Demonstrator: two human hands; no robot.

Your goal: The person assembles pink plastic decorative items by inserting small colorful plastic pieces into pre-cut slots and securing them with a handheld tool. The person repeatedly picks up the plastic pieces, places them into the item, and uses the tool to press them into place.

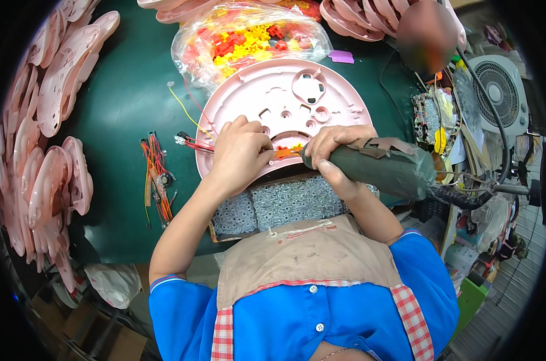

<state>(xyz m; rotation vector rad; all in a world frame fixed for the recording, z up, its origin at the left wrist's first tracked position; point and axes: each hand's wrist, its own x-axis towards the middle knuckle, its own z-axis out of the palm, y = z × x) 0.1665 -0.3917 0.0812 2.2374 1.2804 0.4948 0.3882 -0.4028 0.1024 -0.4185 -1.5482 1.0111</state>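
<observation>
A round pink plastic shell point(237, 84) lies inner side up on the table before me. My right hand point(339, 147) is wrapped around a dark green electric screwdriver point(384, 168), held nearly level over the shell's near edge. Between my hands, a slim orange piece point(286, 153) lies in line with the tool's front end. My left hand point(240, 147) has its fingers curled down at the shell, next to the orange piece; whatever they pinch is hidden. Red wires point(194, 143) and a yellow wire point(188, 108) trail out left of that hand.
A clear bag of red and yellow plastic parts point(249, 45) lies beyond the shell. Stacked pink shells point(74, 72) line the left side. A wire bundle point(155, 174) rests left of my forearm. Trays of small metal pieces point(297, 201) sit nearest me; a grey fan point(498, 93) stands right.
</observation>
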